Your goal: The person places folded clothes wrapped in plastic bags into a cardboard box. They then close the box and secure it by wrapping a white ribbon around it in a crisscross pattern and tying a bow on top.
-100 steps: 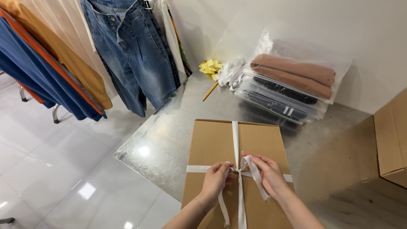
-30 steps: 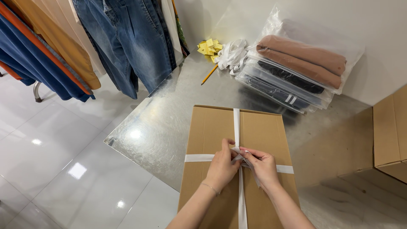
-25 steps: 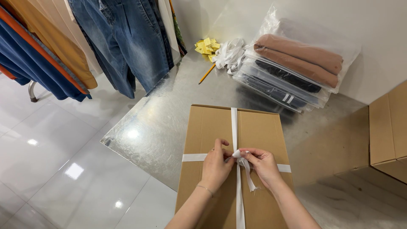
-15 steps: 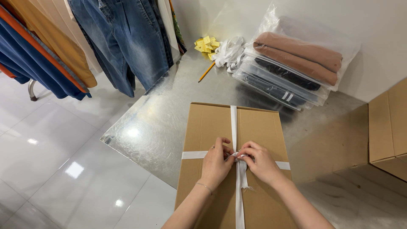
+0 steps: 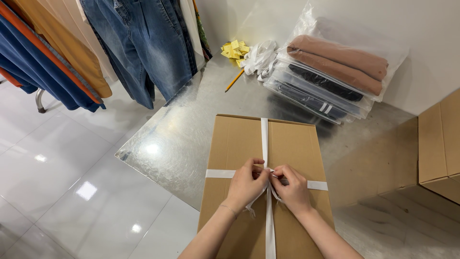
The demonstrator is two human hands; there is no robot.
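1. Cardboard fills the lower middle of the head view: a brown box [image 5: 266, 177] lies flat on the metal surface [image 5: 191, 129], bound by a white ribbon [image 5: 264, 136] that runs lengthwise and crosswise over its lid.
2. Both hands meet at the crossing of the bands. The left hand [image 5: 247, 184] and right hand [image 5: 292, 189] touch thumb to thumb, and their fingers [image 5: 258, 168] are pinched together on the ribbon at the knot.
3. Compared with half a second ago, the hands have drawn closer over the crossing; the loose end that hung beside the right fingers a little earlier now trails just below the left fingers, towards the wearer.
4. That reads, as a judgement, as the knot being drawn tight, with the tying well along.
5. Beyond the fingers, well apart, lie bagged folded clothes [image 5: 335, 72], a pencil [image 5: 234, 80], yellow tags [image 5: 235, 49] and spare white ribbon [image 5: 258, 56]. Jeans [image 5: 143, 43] hang far left; another carton [image 5: 441, 139] stands to the right.
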